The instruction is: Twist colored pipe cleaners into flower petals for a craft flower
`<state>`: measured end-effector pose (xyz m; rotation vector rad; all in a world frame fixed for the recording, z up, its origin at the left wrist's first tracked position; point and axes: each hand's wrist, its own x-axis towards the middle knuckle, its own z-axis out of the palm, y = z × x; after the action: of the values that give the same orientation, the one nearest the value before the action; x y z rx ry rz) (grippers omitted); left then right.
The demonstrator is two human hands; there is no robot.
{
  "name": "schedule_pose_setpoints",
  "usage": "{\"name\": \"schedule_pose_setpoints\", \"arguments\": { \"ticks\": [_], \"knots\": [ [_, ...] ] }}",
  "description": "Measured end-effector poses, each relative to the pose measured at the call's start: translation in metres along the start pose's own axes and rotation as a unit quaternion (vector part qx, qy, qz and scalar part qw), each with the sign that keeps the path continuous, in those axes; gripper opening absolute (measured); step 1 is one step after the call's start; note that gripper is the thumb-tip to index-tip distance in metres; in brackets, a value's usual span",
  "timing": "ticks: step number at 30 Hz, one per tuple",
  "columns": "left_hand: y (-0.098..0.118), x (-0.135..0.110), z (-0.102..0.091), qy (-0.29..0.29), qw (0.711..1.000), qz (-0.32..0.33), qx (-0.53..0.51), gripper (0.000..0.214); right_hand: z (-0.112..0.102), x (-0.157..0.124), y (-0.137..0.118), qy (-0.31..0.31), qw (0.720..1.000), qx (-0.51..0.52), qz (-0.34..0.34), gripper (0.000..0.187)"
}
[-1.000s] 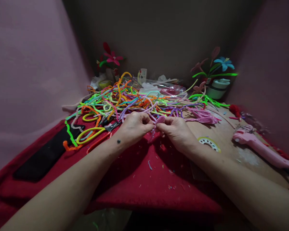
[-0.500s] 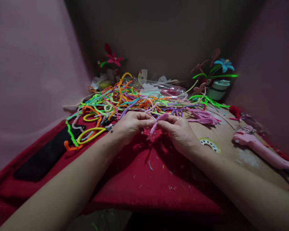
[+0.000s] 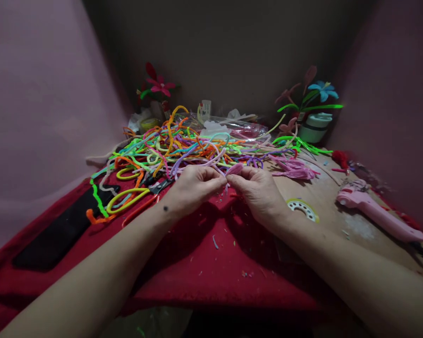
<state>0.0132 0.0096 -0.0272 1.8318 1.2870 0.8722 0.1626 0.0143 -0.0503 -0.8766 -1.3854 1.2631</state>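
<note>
Between my two hands, just above the red cloth, is a pink pipe cleaner piece, folded like a petal. My left hand is closed, thumb and forefinger pinching its lower end. My right hand pinches the same piece close beside the left fingertips, and the petal-like part sticks up over the right thumb. A little of the pink stem shows below the fingers; the rest is covered by them. Right behind the hands lies a tangled heap of coloured pipe cleaners.
Yellow-handled scissors and a black phone lie on the left. To the right are a bundle of pink pipe cleaners, a tape roll and a pink glue gun. Pipe cleaner flowers stand at the back.
Both hands stay pinched on the pink piece, whose dangling lower part has turned mostly out of sight between the fingers. The whole view has shifted slightly, so things appear further left.
</note>
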Motion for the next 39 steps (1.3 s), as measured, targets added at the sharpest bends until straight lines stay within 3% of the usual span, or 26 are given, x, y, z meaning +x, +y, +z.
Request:
{"name": "schedule_pose_setpoints", "arguments": {
  "ticks": [2,5,7,9,11,14,16,18,20,24,26,29,31,33,34,36,38,39],
  "knots": [
    [0.000,-0.002,0.006,0.058,0.978,0.098,0.177,0.019,0.001,-0.001,0.001,0.013,1.000,-0.003,0.017,0.010],
    [-0.003,-0.006,0.018,0.137,0.864,0.225,0.429,0.018,0.004,-0.002,0.002,0.026,0.999,0.001,0.031,0.012],
    [-0.003,-0.009,0.024,0.167,0.785,0.279,0.527,0.021,0.005,-0.002,0.003,0.029,0.999,0.020,0.035,0.012],
    [-0.001,-0.011,0.027,0.178,0.756,0.302,0.554,0.023,0.004,-0.001,0.004,0.025,0.998,0.054,0.039,0.013],
    [0.001,-0.010,0.025,0.178,0.790,0.287,0.512,0.021,0.003,0.001,0.006,0.021,0.994,0.095,0.048,0.012],
    [0.002,-0.006,0.012,0.145,0.928,0.188,0.287,0.024,-0.002,0.005,0.005,0.008,0.990,0.128,0.056,0.011],
    [0.000,-0.001,0.002,0.087,0.989,0.093,0.073,0.029,-0.004,0.007,0.002,-0.016,0.990,0.134,0.047,0.011],
    [-0.004,0.002,-0.006,0.011,0.995,0.010,-0.099,0.027,-0.005,0.007,-0.001,-0.043,0.989,0.136,0.039,0.010],
    [-0.008,0.004,-0.011,-0.070,0.973,-0.052,-0.212,0.023,-0.005,0.007,-0.004,-0.067,0.988,0.137,0.039,0.010],
    [-0.011,0.001,-0.012,-0.170,0.925,-0.119,-0.318,0.023,-0.006,0.005,-0.004,-0.113,0.982,0.146,0.047,0.010],
    [-0.009,0.000,-0.014,-0.185,0.922,-0.123,-0.316,0.024,-0.006,0.005,-0.004,-0.127,0.980,0.145,0.044,0.009],
    [-0.004,-0.001,-0.016,-0.170,0.948,-0.085,-0.256,0.021,-0.005,0.004,-0.005,-0.114,0.985,0.129,0.032,0.008],
    [-0.001,0.000,-0.014,-0.134,0.980,-0.024,-0.145,0.023,-0.003,0.003,-0.005,-0.082,0.991,0.103,0.028,0.008],
    [0.001,-0.001,-0.007,-0.055,0.996,0.060,0.042,0.026,-0.001,0.002,-0.006,-0.041,0.997,0.062,0.026,0.007],
    [0.001,-0.002,-0.002,-0.005,0.984,0.105,0.147,0.027,0.000,0.001,-0.005,-0.021,0.999,0.037,0.022,0.007],
    [0.000,-0.005,0.008,0.088,0.929,0.179,0.311,0.028,0.001,0.000,-0.004,0.010,1.000,-0.007,0.007,0.008],
    [-0.001,-0.007,0.015,0.127,0.895,0.207,0.374,0.028,0.001,0.000,-0.003,0.014,1.000,-0.018,-0.004,0.008],
    [0.000,-0.008,0.016,0.122,0.900,0.201,0.366,0.028,-0.001,0.001,-0.002,0.003,1.000,-0.008,-0.006,0.008]
  ]
}}
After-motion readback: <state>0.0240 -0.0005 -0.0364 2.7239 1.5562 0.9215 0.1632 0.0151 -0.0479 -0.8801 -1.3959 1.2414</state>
